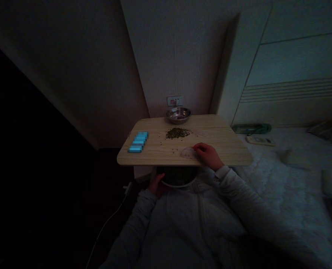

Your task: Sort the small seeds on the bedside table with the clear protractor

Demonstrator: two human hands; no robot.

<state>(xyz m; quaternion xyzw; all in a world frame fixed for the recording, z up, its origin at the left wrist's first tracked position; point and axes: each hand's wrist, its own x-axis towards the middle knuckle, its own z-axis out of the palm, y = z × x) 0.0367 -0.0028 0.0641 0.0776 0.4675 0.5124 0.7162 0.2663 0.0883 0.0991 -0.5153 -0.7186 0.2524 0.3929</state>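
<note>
Right hand (pixel 208 155) clamped on pale curved sheet (pixel 186 152) at table's (pixel 233 154) near edge; left hand (pixel 156 185) grips round container (pixel 180 185) below that edge. Small dark grains (pixel 177 133) heaped toward far edge, before metal bowl (pixel 178 120).

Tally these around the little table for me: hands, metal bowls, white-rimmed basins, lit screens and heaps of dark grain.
Hands: 2 (left hand, right hand)
Metal bowl: 1
White-rimmed basin: 1
Lit screen: 1
Grain heap: 1
Total: 6
</note>
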